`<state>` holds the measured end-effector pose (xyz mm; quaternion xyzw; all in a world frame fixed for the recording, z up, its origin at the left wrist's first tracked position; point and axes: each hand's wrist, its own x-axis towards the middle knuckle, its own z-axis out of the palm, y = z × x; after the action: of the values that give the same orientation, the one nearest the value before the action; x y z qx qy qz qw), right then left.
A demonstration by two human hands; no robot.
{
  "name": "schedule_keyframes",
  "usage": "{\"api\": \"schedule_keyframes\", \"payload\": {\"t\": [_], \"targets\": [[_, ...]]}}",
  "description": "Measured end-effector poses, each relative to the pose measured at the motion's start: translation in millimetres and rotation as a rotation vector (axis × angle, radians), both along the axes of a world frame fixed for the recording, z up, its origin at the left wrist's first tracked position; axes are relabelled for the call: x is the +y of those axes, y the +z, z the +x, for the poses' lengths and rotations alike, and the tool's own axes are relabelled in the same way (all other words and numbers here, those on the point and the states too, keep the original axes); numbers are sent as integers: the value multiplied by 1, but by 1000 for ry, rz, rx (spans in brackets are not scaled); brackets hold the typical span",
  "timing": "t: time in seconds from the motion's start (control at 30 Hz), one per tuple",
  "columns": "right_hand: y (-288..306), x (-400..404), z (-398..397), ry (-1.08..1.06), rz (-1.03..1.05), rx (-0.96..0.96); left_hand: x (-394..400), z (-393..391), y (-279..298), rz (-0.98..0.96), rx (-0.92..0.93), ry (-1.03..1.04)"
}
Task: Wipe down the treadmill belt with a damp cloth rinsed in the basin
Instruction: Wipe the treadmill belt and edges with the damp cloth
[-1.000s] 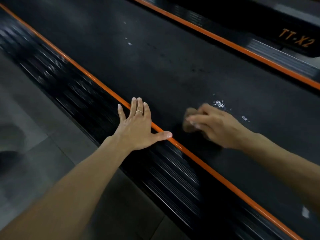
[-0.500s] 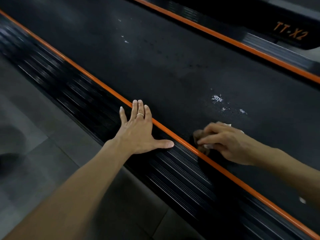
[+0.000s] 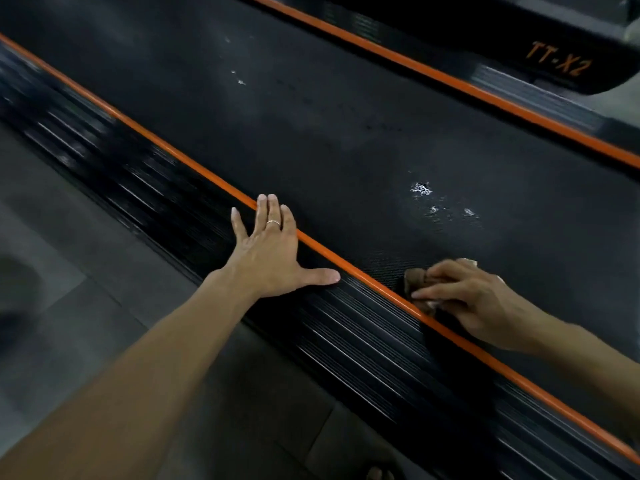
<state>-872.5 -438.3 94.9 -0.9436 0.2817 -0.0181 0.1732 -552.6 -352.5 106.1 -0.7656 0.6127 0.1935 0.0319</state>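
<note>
The black treadmill belt [image 3: 329, 109] runs diagonally across the view, with white specks [image 3: 421, 188] near its middle. My right hand [image 3: 474, 301] presses a small brown cloth [image 3: 415, 277] onto the belt right beside the near orange stripe [image 3: 194, 164]. Most of the cloth is hidden under my fingers. My left hand [image 3: 268, 251] lies flat with fingers spread on the ribbed black side rail [image 3: 346, 327], fingertips touching the orange stripe. A ring sits on one finger.
A second orange stripe [image 3: 433, 74] and the far rail border the belt at the top right, next to a black housing marked TT-X2 [image 3: 557, 60]. Grey tiled floor [image 3: 86, 271] lies to the left of the treadmill. No basin is in view.
My right hand has slid the cloth back along the belt, toward me and to the right, ending against the near orange stripe. My left hand has stayed planted on the side rail.
</note>
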Motion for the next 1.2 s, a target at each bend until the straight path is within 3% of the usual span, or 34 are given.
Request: {"api": "schedule_keyframes", "payload": {"t": [0.27,0.63,0.93,1.2], "targets": [[-11,-34,136,-53,0,-83,0,-1,-2,-30,-34,-4],[-7,-3,-17,62,-36,-58,27,-53,3,-117,25,102],[-16,-41,91,132,-77,-123,33,-117,5,-105,-53,172],[1,5,-87,233,-63,-69,36,-140,4,-65,-47,269]]}}
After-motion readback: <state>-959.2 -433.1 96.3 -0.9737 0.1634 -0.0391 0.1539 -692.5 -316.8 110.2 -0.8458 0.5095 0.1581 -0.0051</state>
